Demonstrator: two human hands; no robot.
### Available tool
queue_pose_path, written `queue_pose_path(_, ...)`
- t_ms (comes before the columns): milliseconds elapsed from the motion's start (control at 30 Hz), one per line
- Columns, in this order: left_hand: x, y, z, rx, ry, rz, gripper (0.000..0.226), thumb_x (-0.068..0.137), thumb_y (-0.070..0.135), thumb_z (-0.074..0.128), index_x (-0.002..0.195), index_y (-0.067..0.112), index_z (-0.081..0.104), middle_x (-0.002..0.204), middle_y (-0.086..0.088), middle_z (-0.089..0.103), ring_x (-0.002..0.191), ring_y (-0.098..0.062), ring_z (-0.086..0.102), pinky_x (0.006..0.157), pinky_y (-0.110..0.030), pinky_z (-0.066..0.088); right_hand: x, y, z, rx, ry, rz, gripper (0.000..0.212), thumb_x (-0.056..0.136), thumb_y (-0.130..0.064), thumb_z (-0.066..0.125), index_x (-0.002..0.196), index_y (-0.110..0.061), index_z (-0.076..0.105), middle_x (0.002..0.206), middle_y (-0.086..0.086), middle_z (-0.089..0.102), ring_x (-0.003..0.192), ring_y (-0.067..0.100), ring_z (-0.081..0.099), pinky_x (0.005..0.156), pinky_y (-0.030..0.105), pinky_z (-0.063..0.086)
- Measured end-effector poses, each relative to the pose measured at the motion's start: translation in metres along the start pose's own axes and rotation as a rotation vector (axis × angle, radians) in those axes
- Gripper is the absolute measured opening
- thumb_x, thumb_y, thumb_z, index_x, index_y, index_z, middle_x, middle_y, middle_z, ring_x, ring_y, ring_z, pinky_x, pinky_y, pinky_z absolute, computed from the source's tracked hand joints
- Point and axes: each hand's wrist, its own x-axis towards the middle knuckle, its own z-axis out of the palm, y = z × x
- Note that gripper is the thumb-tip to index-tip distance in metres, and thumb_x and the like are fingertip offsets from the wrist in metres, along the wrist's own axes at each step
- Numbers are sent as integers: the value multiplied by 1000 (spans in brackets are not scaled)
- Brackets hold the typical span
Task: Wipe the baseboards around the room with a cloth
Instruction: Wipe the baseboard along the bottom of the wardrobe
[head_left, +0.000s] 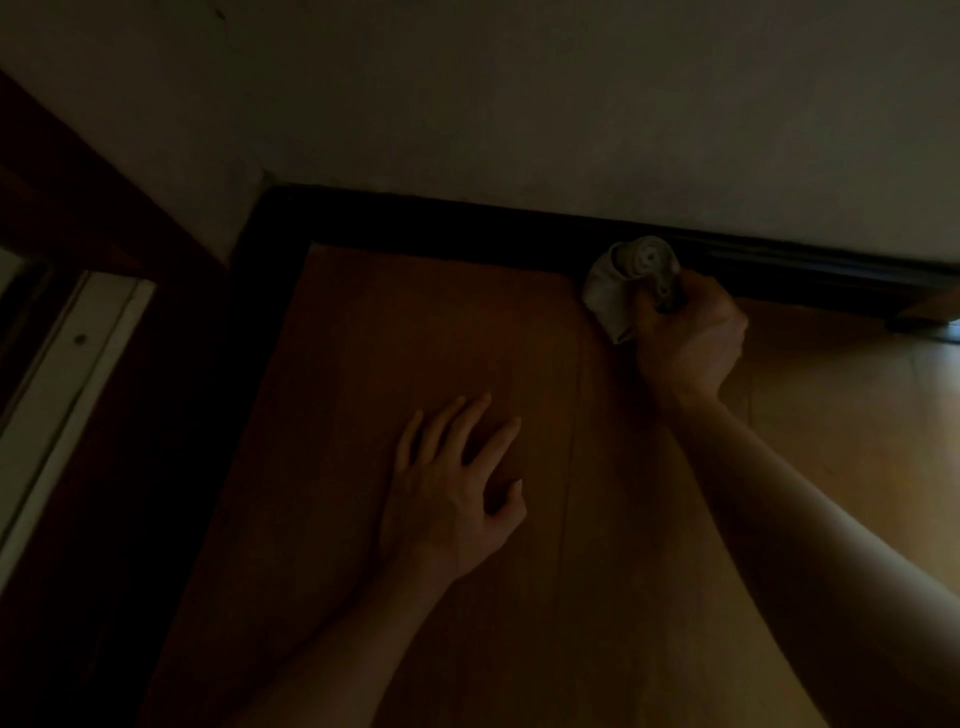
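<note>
A dark baseboard (441, 221) runs along the foot of the pale wall (519, 104), from the dim corner at left to the right edge. My right hand (688, 338) grips a bunched light grey cloth (623, 283) and holds it against the baseboard right of centre. My left hand (457, 483) lies flat on the wooden floor (389, 338), fingers spread and pointing toward the wall, about an arm's width left of the cloth. The scene is very dark.
A second dark baseboard strip (244, 338) runs down the left side of the floor from the corner. A dark wooden door frame (78, 171) and a pale frame edge (67, 384) stand at far left. The floor is brighter at right (857, 415).
</note>
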Motion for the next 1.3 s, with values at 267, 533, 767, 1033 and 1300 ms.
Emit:
queue_pose_path(267,1,2,-5,2,-47,-11,62,88,60,42,147,40,42,160,1,34,148,-23,28,118,-58,25,-2,-1,3,3,10,38,30,83,-45,59,84,-15,63,91,12,67,88,36,64,65,33,42)
queue_pose_path(533,0,3,-7,-14,-51,-20,62,87,60,41,145,41,47,159,1,38,147,-22,33,116,-58,29,-6,-20,7,-23,-73,30,26,85,-41,63,89,-15,65,92,11,67,91,35,64,72,40,53)
queue_pose_path(767,3,1,-9,-6,-82,-31,63,89,63,33,149,45,39,163,4,29,150,-20,24,121,-54,17,-11,-33,17,4,-30,65,25,86,-40,62,92,-17,66,94,9,67,91,34,64,68,35,45)
queue_pose_path(1033,19,28,-7,-60,-46,-13,61,87,61,40,143,40,48,157,2,38,144,-21,35,118,-57,25,-12,-30,18,15,-35,49,23,85,-40,63,86,-17,63,89,5,65,86,29,64,65,34,46)
queue_pose_path(1300,39,50,5,-95,-10,1,58,89,59,40,143,42,49,158,5,37,147,-17,28,121,-52,19,0,-6,2,-58,-10,-18,24,86,-39,63,89,-15,64,90,5,63,87,32,62,63,32,38)
